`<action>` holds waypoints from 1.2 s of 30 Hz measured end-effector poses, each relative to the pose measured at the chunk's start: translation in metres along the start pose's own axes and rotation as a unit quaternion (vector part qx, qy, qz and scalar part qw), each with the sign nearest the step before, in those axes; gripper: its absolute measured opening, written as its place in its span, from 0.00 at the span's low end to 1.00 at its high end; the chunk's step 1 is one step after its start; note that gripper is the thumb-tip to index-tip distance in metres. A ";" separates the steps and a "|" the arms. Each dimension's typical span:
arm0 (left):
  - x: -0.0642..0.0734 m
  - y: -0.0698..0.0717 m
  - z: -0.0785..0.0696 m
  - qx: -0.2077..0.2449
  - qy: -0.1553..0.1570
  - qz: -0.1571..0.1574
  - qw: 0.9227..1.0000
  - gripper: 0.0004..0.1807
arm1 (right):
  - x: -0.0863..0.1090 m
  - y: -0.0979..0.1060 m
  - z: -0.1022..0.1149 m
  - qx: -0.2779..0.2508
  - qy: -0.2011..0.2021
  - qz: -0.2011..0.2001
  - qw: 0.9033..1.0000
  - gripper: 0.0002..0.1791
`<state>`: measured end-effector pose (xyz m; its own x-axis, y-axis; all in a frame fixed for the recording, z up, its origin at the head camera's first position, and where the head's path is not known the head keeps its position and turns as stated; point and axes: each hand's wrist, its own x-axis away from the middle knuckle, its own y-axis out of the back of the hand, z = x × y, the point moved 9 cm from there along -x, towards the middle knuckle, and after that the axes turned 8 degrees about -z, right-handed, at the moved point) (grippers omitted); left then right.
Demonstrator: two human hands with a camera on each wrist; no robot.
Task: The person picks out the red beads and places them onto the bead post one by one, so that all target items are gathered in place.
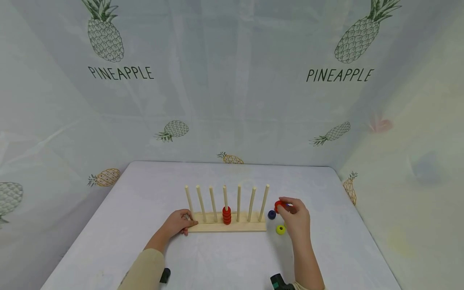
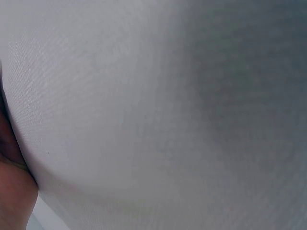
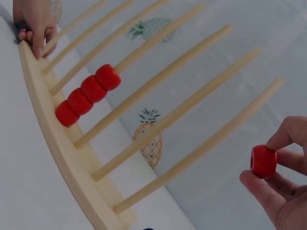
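A wooden peg board (image 1: 232, 228) with several upright pegs stands mid-table. Several red beads (image 1: 226, 216) are stacked on its middle peg, also visible in the right wrist view. My left hand (image 1: 177, 222) grips the board's left end, thumb on top of the base. To the right of the board, my right hand (image 1: 299, 222) pinches a red bead (image 3: 264, 162) between thumb and fingers, apart from the pegs. In the left wrist view only part of the left hand (image 2: 15, 196) shows at the edge, beside a blurred pale surface.
A dark blue bead (image 1: 272, 214) and a yellow bead (image 1: 280, 229) lie near the board's right end. More beads are partly hidden by the right hand. The white table (image 1: 217, 262) meets a pineapple-print cloth at its back edge.
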<state>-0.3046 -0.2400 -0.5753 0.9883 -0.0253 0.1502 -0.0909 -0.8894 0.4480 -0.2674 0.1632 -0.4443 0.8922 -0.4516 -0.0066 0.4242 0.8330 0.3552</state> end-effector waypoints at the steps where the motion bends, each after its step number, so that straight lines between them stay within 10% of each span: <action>1: 0.000 0.000 0.000 0.001 -0.001 -0.001 1.000 0.14 | 0.001 -0.001 0.002 0.000 0.001 0.004 1.000 0.14; 36: 0.002 0.000 -0.002 0.009 0.005 -0.002 1.000 0.14 | 0.034 -0.026 0.057 -0.135 0.067 0.118 0.982 0.10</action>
<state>-0.3026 -0.2386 -0.5730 0.9874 -0.0166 0.1573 -0.0841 -0.8976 0.4327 -0.2570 0.1085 -0.4005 0.9754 -0.2042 -0.0825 0.2121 0.9719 0.1017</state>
